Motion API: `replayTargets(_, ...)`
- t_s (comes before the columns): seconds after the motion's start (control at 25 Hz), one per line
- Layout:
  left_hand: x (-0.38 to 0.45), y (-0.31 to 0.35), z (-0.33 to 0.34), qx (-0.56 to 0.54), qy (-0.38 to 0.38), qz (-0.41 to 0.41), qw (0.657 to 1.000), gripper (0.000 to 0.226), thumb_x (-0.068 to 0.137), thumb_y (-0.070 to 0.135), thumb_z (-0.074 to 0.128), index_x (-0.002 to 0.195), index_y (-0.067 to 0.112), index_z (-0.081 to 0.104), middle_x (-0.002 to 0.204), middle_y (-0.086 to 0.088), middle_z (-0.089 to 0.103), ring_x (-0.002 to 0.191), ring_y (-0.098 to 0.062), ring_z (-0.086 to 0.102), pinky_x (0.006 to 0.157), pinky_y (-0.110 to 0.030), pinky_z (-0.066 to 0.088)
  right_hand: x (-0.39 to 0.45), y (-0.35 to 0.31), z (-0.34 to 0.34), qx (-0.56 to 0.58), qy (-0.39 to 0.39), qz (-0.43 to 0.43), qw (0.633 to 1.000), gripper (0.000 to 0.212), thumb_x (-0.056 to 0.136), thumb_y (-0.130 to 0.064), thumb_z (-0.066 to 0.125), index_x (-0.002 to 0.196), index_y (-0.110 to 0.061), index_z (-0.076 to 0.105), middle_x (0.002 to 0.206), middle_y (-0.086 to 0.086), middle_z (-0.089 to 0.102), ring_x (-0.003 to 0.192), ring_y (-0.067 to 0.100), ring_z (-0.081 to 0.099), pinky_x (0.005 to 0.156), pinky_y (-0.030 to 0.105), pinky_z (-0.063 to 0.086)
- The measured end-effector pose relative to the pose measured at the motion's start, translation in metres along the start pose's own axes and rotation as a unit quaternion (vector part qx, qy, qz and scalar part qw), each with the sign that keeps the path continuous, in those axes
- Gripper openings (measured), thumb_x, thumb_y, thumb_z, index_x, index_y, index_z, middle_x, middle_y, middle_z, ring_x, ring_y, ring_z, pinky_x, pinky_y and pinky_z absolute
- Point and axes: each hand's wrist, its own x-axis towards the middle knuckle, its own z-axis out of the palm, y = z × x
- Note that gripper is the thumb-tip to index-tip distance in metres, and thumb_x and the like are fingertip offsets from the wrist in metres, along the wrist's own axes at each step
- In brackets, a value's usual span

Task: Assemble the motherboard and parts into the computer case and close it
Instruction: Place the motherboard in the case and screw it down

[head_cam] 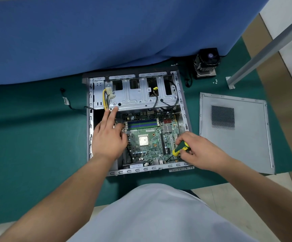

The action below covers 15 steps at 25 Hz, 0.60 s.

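case [182,109] open on green table [36,145] | side panel [246,137] flat to its right | motherboard [148,137] inside case | left hand [108,137] relaxed, fingers extended over board's left edge | right hand [196,149] gripping screwdriver [180,148], tip at board's near-right corner

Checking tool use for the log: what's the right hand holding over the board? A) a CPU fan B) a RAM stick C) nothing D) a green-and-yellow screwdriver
D: the right hand grips a green-and-yellow screwdriver, tip down at the motherboard near its front right corner; the cooler fan sits outside the case on the mat.
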Motion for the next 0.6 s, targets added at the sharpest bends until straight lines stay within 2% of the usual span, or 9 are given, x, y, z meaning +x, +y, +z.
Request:
replayTargets(0.24, 0.0, 0.001, -0.001, -0.009, 0.001, 0.0, 1.0, 0.015, 0.089, 0.034, 0.057, 0.089, 0.026, 0.07, 0.171, 0.007, 0.012, 0.158, -0.019, 0.007, 0.114, -0.05, 0.036, -0.003, -0.005, 0.001, -0.027, -0.012, -0.001, 1.0, 0.022, 0.096, -0.037, 0.053, 0.118, -0.035, 0.05, 0.111, -0.02, 0.043, 0.073, 0.001, 0.057, 0.067, 0.025, 0.04)
replayTargets(0.36, 0.0, 0.001, -0.002, -0.016, 0.002, -0.001, 1.0, 0.014, 0.089, 0.033, 0.058, 0.089, 0.026, 0.07, 0.171, 0.007, 0.012, 0.158, -0.019, 0.008, 0.112, -0.05, 0.037, -0.005, -0.008, 0.001, -0.071, -0.012, -0.023, 0.997, 0.026, 0.098, -0.043, 0.053, 0.123, -0.033, 0.053, 0.117, -0.012, 0.053, 0.077, 0.004, 0.058, 0.073, 0.028, 0.047)
replayTargets(0.48, 0.0, 0.002, -0.002, -0.019, 0.0, -0.003, 1.0, 0.014, 0.089, 0.033, 0.059, 0.09, 0.026, 0.071, 0.17, 0.008, 0.013, 0.158, -0.019, 0.008, 0.11, -0.049, 0.039, -0.003, -0.013, 0.0, -0.189, -0.019, -0.024, 0.982, 0.047, 0.097, -0.066, 0.039, 0.127, -0.034, 0.056, 0.117, -0.006, 0.061, 0.092, 0.02, 0.064, 0.078, 0.037, 0.056)
replayTargets(0.56, 0.0, 0.002, -0.002, -0.018, -0.001, -0.005, 1.0, 0.014, 0.089, 0.033, 0.059, 0.091, 0.027, 0.071, 0.171, 0.008, 0.013, 0.158, -0.019, 0.008, 0.109, -0.049, 0.039, -0.004, -0.016, 0.0, -0.225, -0.048, -0.025, 0.973, 0.065, 0.091, -0.078, 0.028, 0.134, -0.036, 0.054, 0.125, -0.007, 0.056, 0.099, 0.021, 0.065, 0.081, 0.039, 0.057)
replayTargets(0.6, 0.0, 0.002, -0.002, -0.017, -0.002, -0.005, 1.0, 0.015, 0.089, 0.033, 0.058, 0.091, 0.027, 0.071, 0.171, 0.008, 0.013, 0.158, -0.019, 0.008, 0.109, -0.049, 0.04, -0.006, -0.019, -0.001, -0.212, -0.061, -0.035, 0.975, 0.068, 0.091, -0.08, 0.028, 0.139, -0.038, 0.05, 0.132, -0.008, 0.05, 0.102, 0.019, 0.064, 0.084, 0.039, 0.057)
